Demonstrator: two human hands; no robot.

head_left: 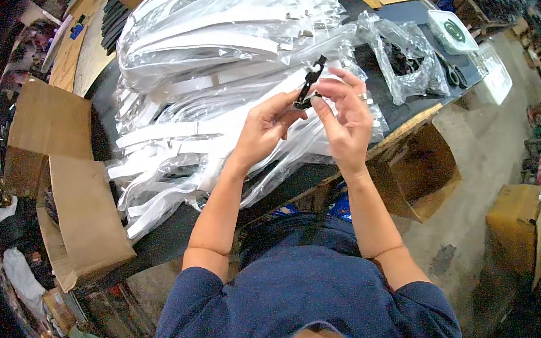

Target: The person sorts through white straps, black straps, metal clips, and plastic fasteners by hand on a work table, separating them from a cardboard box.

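My left hand [267,126] pinches a short black strap-like piece [310,83] with small pale or shiny spots along it. Its upper end points away from me, and its exact kind cannot be made out. My right hand [347,127] is at the lower end of the piece, thumb and forefinger closed there and the other fingers raised. Whatever sits between those fingertips is mostly hidden. Beneath both hands lies a large heap of white belts [207,49] in clear plastic sleeves, some with metal buckles showing, on a dark-topped table [105,94].
On the right of the table lie a clear plastic bag [404,64] with black pieces, black-handled scissors [452,72] and a white plastic tub [452,31]. Cardboard boxes stand at the left [87,210], under the table edge [423,171] and on the right floor [514,225].
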